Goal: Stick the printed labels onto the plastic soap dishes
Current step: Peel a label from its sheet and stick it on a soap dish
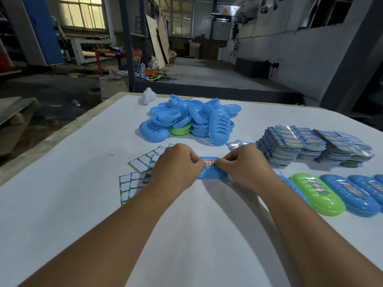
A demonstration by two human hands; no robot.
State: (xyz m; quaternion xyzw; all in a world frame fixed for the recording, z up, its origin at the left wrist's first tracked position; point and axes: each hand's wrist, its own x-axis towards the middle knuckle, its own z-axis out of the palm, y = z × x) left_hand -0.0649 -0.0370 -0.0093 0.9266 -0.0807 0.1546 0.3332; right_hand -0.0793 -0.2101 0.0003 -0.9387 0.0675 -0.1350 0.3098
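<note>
Hands meet on a blue soap dish (209, 172) on the white table (62, 204). Left hand (176, 162) and right hand (244, 164) both pinch the label (209, 160) on it with curled fingers.

You have open white table (62, 204) across the lower left and bottom centre of the frame, while the soap dish pile (186, 119) blocks upper centre, label stacks (310, 146) crowd the right, and finished dishes (331, 193) line the right edge.
</note>
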